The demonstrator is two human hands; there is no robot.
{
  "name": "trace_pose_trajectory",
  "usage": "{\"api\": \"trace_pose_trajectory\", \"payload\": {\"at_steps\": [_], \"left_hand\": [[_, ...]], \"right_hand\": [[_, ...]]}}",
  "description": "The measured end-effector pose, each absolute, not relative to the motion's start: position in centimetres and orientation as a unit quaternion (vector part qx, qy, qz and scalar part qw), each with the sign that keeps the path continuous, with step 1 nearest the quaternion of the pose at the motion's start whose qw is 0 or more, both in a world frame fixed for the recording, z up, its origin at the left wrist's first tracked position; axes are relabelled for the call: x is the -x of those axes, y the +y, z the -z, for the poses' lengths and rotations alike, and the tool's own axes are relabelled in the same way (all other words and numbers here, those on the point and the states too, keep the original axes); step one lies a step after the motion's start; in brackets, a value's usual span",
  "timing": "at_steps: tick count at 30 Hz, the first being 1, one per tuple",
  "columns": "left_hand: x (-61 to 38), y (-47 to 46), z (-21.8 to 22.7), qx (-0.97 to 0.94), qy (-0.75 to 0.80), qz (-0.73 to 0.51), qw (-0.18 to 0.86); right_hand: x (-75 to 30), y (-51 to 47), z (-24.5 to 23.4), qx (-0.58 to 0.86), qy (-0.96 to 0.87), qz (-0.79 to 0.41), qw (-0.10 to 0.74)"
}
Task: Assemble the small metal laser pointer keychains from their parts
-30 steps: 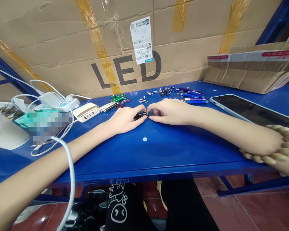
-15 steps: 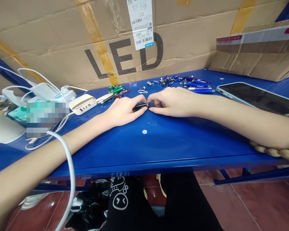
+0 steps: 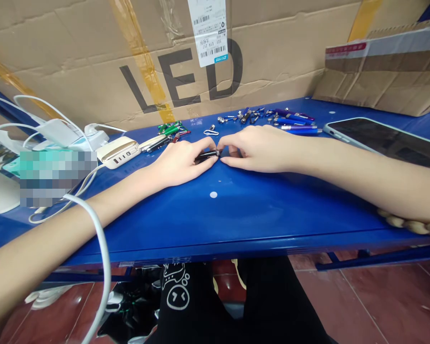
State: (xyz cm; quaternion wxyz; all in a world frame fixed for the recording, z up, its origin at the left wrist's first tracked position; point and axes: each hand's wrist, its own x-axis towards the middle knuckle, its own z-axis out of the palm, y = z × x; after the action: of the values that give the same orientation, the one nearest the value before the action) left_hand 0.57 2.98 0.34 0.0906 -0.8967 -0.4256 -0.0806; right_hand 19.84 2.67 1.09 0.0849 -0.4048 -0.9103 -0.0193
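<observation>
A short black pen part [image 3: 207, 155] with a silver end lies level just above the blue tabletop. My left hand [image 3: 177, 162] pinches its dark barrel between thumb and fingers. From the other side, my right hand [image 3: 260, 149] has its thumb and index fingertip closed around the silver end. Whether a smaller piece sits between those right fingertips is hidden. Beyond the hands lies a silver carabiner clip [image 3: 211, 133]. Several blue pens [image 3: 298, 123] lie behind my right wrist, and several green pen parts [image 3: 171, 128] are behind my left hand.
Small metal parts [image 3: 229, 118] are scattered at the back. A phone [image 3: 390, 136] lies at right, before an open carton [image 3: 380, 79]. A white power bank [image 3: 118, 152] and cables are at left; a thick white cable [image 3: 102, 248] crosses my left forearm. A large carton [image 3: 93, 62] stands behind.
The view has shifted slightly. Both hands keep their places at the black pen part, and a little more of its barrel shows between them.
</observation>
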Motion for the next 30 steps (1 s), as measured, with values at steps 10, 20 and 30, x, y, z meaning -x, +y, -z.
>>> {"api": "trace_pose_trajectory", "payload": {"at_steps": [10,20,30], "left_hand": [[-0.63,2.92,-0.36,0.896,-0.427,0.081,0.092],[-0.63,2.88,-0.36,0.896,-0.429,0.086,0.082],[-0.58,3.03,-0.32,0.901,-0.416,0.086,0.092]], "right_hand": [[-19.8,2.49,-1.13,0.409,-0.908,0.018,0.085],[-19.87,2.66,-1.04,0.404,-0.91,0.004,0.096],[-19.92,2.75,-0.98,0.395,-0.914,0.036,0.087]]}}
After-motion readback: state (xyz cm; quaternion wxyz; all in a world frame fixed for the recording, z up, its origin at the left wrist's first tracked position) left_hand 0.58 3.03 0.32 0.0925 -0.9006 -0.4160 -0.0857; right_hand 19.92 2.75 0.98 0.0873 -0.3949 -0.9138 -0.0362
